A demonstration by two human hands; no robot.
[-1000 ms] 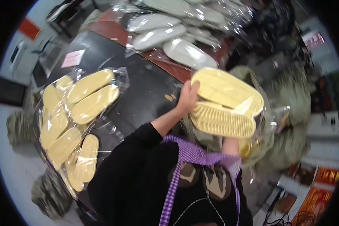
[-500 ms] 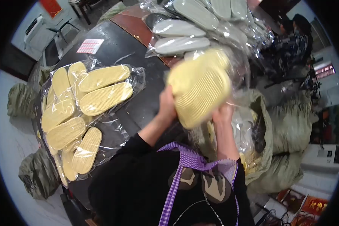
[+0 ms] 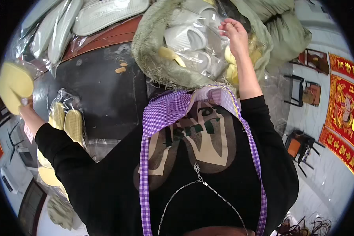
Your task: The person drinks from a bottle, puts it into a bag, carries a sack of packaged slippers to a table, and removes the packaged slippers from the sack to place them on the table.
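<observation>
At the far left, my left hand [image 3: 26, 109] grips a pair of pale yellow slippers [image 3: 14, 84] by one end, above the table. My right hand [image 3: 236, 36] is over the open mouth of a green woven sack [image 3: 149, 49], with its fingers loosely curled and no slipper in them. Inside the sack lie white and grey slippers [image 3: 186, 38] in clear plastic, with several yellow ones [image 3: 232, 72] below my right wrist. Bagged yellow slippers [image 3: 73, 125] lie on the dark table beside my left forearm, which partly hides them.
Bagged pale grey slippers [image 3: 108, 15] cover the table's far edge. Small tan scraps [image 3: 120, 70] lie on the dark tabletop [image 3: 110, 94]. More green sacks [image 3: 289, 39] stand behind the open one. Chairs [image 3: 299, 147] and red banners [image 3: 342, 110] are at the right.
The view has turned toward the sack. My left hand has carried the yellow slippers left, away from my right hand. My right hand has let go of them and moved over the sack.
</observation>
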